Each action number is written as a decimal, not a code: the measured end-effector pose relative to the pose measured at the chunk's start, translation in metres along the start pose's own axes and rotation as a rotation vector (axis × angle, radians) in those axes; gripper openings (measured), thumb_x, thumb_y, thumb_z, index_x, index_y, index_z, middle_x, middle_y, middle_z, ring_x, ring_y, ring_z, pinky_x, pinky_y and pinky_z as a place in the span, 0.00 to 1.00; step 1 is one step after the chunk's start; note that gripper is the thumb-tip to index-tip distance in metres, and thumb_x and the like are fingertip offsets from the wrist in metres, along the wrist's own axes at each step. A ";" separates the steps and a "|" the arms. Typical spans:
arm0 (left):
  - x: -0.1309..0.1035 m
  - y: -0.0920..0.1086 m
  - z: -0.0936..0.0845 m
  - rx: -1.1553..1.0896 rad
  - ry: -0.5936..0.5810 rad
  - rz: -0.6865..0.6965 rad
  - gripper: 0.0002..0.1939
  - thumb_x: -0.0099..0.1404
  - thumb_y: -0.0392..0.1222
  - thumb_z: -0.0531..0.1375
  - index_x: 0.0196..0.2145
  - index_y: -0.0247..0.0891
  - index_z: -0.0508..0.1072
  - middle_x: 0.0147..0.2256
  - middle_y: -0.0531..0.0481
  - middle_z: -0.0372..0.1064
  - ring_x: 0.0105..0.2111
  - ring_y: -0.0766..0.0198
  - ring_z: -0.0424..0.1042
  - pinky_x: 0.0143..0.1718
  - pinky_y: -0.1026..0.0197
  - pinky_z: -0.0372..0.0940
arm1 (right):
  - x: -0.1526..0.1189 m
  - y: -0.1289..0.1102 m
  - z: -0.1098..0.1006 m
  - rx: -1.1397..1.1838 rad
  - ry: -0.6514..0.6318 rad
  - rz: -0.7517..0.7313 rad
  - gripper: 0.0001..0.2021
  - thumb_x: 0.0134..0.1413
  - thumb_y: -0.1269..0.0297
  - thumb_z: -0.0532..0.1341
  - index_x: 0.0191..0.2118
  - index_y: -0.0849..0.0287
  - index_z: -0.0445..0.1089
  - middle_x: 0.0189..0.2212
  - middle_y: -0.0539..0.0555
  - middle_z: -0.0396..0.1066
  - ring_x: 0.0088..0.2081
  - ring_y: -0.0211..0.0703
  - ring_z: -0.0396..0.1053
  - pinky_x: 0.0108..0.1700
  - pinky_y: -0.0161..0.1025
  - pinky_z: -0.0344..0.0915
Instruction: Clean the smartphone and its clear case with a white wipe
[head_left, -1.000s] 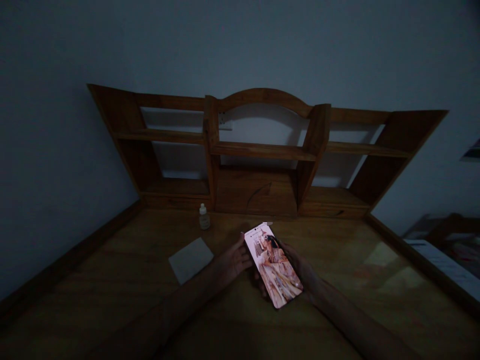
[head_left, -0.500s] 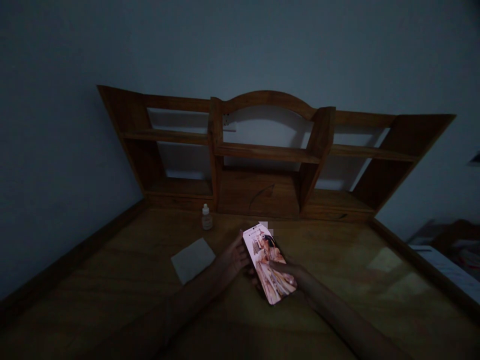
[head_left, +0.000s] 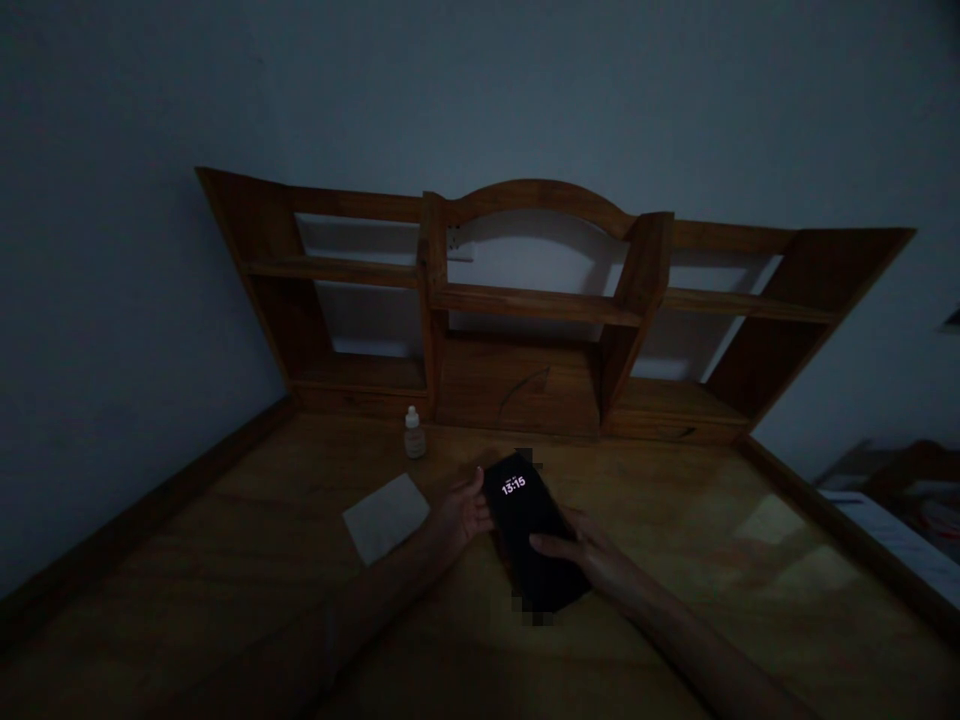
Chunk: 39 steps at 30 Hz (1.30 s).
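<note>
Standing upright on a brown wooden desk is a small translucent bottle with a white cap, contents too dim to identify. Nearer, the right hand grips a black rectangular phone, dark except for glowing "13:15". The left hand, loosely open, sits at its left edge.

Forward passage was barred by the wooden shelf unit. Left of the phone, room was narrowed by the upright bottle; rightward, tabletop was left open.
</note>
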<state>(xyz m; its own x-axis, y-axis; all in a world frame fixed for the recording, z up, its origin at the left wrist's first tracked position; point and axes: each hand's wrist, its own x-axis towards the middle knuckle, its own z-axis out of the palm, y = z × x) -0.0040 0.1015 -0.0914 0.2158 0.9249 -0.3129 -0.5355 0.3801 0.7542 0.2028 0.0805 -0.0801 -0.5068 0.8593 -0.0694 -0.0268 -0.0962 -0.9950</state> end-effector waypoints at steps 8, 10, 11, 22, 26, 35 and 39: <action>-0.006 0.007 0.006 -0.036 0.016 0.005 0.12 0.69 0.43 0.54 0.35 0.30 0.70 0.32 0.41 0.75 0.27 0.60 0.75 0.32 0.58 0.69 | -0.002 -0.001 -0.001 -0.039 -0.015 -0.018 0.22 0.46 0.58 0.69 0.48 0.58 0.71 0.40 0.55 0.75 0.40 0.49 0.72 0.41 0.43 0.67; -0.008 0.009 0.007 -0.046 -0.008 -0.004 0.13 0.69 0.44 0.54 0.36 0.30 0.71 0.33 0.40 0.75 0.29 0.59 0.75 0.34 0.57 0.69 | -0.003 -0.003 0.000 -0.049 -0.017 -0.034 0.21 0.47 0.58 0.68 0.48 0.57 0.71 0.40 0.54 0.75 0.40 0.49 0.72 0.41 0.43 0.67; -0.009 0.009 0.007 -0.050 -0.022 -0.010 0.13 0.69 0.44 0.54 0.36 0.30 0.71 0.34 0.40 0.75 0.30 0.59 0.75 0.35 0.57 0.69 | -0.004 -0.004 0.001 -0.055 -0.020 -0.040 0.21 0.47 0.58 0.68 0.48 0.57 0.71 0.40 0.54 0.75 0.41 0.49 0.72 0.42 0.43 0.67; -0.004 0.007 0.000 -0.116 -0.120 -0.092 0.14 0.69 0.46 0.53 0.38 0.30 0.71 0.34 0.40 0.75 0.33 0.58 0.75 0.38 0.56 0.68 | -0.005 -0.006 -0.005 -0.048 -0.032 -0.026 0.19 0.48 0.59 0.68 0.46 0.59 0.72 0.36 0.54 0.75 0.35 0.46 0.72 0.35 0.39 0.66; -0.002 0.005 -0.004 -0.123 -0.149 -0.100 0.15 0.69 0.47 0.54 0.40 0.29 0.71 0.36 0.40 0.74 0.35 0.57 0.75 0.40 0.56 0.68 | -0.005 -0.007 -0.005 -0.043 -0.035 -0.010 0.20 0.48 0.59 0.68 0.47 0.59 0.71 0.39 0.55 0.75 0.38 0.48 0.72 0.38 0.41 0.67; -0.003 0.006 -0.003 -0.162 -0.160 -0.130 0.14 0.69 0.45 0.55 0.42 0.29 0.70 0.38 0.40 0.74 0.36 0.58 0.74 0.41 0.56 0.67 | -0.005 -0.002 -0.008 -0.044 -0.061 -0.016 0.21 0.49 0.58 0.67 0.50 0.58 0.70 0.41 0.56 0.75 0.41 0.50 0.73 0.43 0.44 0.67; -0.005 0.008 -0.002 -0.167 -0.204 -0.139 0.15 0.68 0.45 0.56 0.42 0.28 0.70 0.41 0.38 0.73 0.40 0.56 0.74 0.45 0.55 0.66 | -0.004 -0.001 -0.010 -0.061 -0.069 -0.038 0.21 0.49 0.59 0.68 0.50 0.57 0.70 0.43 0.55 0.75 0.43 0.50 0.72 0.44 0.43 0.66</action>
<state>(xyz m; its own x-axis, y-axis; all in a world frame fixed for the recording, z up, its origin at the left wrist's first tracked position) -0.0113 0.1000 -0.0851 0.4474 0.8522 -0.2714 -0.6126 0.5131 0.6012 0.2136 0.0817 -0.0799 -0.5644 0.8250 -0.0282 0.0041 -0.0314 -0.9995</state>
